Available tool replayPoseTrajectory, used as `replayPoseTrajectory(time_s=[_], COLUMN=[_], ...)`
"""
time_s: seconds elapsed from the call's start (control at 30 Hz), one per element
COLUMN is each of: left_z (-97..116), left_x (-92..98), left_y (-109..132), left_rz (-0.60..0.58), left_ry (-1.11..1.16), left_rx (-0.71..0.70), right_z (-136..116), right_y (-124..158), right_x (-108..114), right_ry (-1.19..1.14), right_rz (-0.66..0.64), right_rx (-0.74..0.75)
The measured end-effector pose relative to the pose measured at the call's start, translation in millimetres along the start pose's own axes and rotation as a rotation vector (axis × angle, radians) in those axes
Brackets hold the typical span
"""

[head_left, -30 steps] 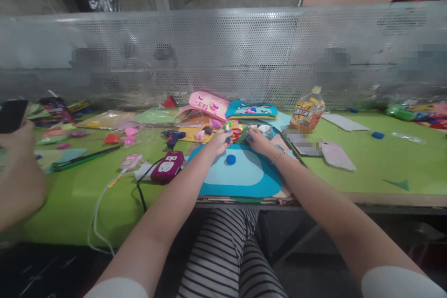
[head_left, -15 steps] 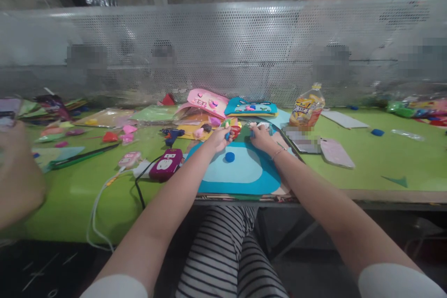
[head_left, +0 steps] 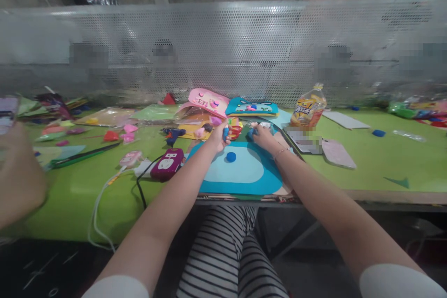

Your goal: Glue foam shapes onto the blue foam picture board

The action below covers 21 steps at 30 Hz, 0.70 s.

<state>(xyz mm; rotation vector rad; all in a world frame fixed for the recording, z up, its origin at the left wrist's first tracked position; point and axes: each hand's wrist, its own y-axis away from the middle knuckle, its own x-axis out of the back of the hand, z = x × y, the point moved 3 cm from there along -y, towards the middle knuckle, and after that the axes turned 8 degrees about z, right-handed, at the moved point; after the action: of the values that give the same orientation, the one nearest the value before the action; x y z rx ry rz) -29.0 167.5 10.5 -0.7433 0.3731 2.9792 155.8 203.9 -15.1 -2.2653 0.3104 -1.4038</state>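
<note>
My left hand (head_left: 219, 138) is closed around a small blue lump (head_left: 226, 133), which looks like modelling clay. To its right, my right hand (head_left: 262, 138) has its fingers closed on another blue lump (head_left: 250, 134), partly hidden by the fingers. Below the hands lies a teal sheet (head_left: 271, 181) with a light blue rounded panel (head_left: 240, 172). On that panel sits a small round blue piece (head_left: 231, 157). Just beyond my left hand are red-handled scissors (head_left: 236, 131).
A pink pouch (head_left: 208, 102) and a teal pouch (head_left: 252, 107) lie behind the hands. At left are a purple box (head_left: 168, 164) with cables and a glue gun (head_left: 173, 135). A snack bag (head_left: 307, 109) and pink phone (head_left: 338, 152) are at right. Another person's arm (head_left: 23, 177) is far left.
The fingers of my right hand have shifted, and more of the blue lump there now shows. My left hand has turned slightly around its blue lump. The round blue piece stays on the panel.
</note>
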Motion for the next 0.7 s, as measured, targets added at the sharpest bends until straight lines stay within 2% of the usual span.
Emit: replayPoseTrajectory(time_s=[0.2,0.5,0.57,0.7], left_z=[2.7,2.3,2.3,-0.2], left_x=[-1.4,0.1,0.7,-1.0], left_y=[2.2,1.5,1.7,1.9], left_rz=[-0.045,-0.052,-0.053,-0.055], left_ry=[0.028,0.02,0.01,0.003], left_rx=[0.018,0.048,0.037,0.015], right_z=[2.2,4.0,4.6,-6.5], right_y=[1.5,-0.6,1.2,10.3], right_x=[-0.3,-1.7,-0.1,8.7], right_ry=[0.009,0.015,0.055,0.183], right_rz=[0.019,0.012,0.046,0.202], right_rx=[0.009,0.029,0.04,0.127])
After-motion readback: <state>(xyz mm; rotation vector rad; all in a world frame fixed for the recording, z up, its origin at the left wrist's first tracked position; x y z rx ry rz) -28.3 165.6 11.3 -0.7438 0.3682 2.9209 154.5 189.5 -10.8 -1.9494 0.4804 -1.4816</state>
